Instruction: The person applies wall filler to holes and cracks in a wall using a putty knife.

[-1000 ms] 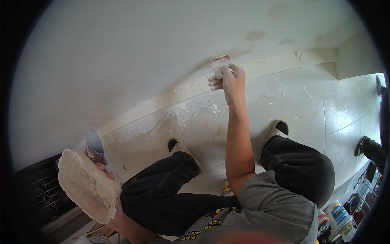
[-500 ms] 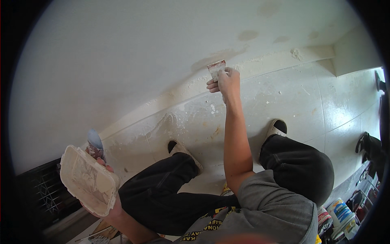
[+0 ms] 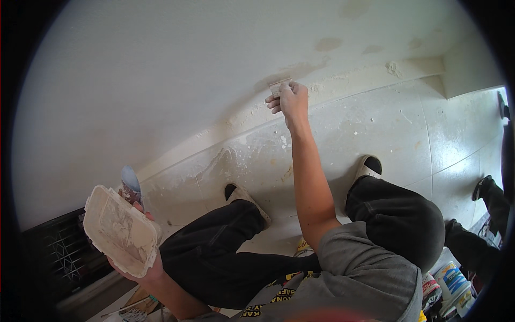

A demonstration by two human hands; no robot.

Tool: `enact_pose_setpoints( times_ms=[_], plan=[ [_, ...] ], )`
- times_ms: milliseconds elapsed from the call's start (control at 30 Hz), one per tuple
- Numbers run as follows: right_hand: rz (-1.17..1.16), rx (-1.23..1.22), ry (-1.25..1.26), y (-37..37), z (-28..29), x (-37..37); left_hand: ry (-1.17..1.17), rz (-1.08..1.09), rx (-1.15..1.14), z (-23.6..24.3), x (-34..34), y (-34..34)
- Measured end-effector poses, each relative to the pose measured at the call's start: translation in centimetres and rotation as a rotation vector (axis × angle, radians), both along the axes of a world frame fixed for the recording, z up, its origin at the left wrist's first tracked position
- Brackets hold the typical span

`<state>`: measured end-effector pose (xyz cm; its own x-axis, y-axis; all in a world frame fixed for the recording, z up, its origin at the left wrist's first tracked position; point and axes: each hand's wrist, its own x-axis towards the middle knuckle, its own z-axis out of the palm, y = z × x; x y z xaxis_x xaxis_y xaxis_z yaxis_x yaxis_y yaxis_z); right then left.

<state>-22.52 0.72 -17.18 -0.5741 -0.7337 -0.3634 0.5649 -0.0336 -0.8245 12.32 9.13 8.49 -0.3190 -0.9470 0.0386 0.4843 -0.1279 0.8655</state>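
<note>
In my right hand (image 3: 295,102) is a small putty-smeared scraper (image 3: 277,88), its handle pinched and its remaining fingers spread below. The blade lies at the low part of the white wall (image 3: 161,70), beside a damp-looking grey-brown patch (image 3: 300,70). My left hand (image 3: 153,272) grips a rectangular whitish plastic tub (image 3: 94,214) from beneath and its far side. Pale putty (image 3: 123,231) coats the tub's inside. Just past the tub's rim shows a second tool (image 3: 129,180) with a rounded blue-grey blade and reddish-brown stained part; whether my fingers hold it is hidden.
A putty-covered strip (image 3: 343,86) runs along the wall's foot above splattered floor tiles (image 3: 397,123). My slippered feet stand apart. Another person's dark-trousered legs (image 3: 475,244) are at right, near several buckets (image 3: 450,279). A dark metal grille (image 3: 67,252) lies at left.
My right hand has shifted slightly left, and the scraper's blade shows flatter. The tub has tipped a little and moved slightly right. The other person's legs have come further into view.
</note>
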Motion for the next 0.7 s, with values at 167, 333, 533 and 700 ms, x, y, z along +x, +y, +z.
enact_pose_setpoints(
  times_ms=[167, 333, 533, 700],
  plan=[
    [0.000, -0.035, 0.118, -1.0, 1.4, 1.2, -0.086, 0.084, -0.004, 0.3, 0.1, -0.5],
    [0.048, -0.028, 0.085, 2.5, 3.0, 2.4, -0.006, 0.032, 0.056, 0.3, -0.1, -0.9],
    [0.016, 0.143, 0.016, 3.6, 1.1, 1.6, 0.016, -0.010, 0.047, 0.4, -0.6, -1.1],
    [-0.036, 0.150, -0.004, 2.2, -0.3, 0.8, 0.002, 0.061, 0.054, 0.2, -0.2, -0.8]
  ],
)
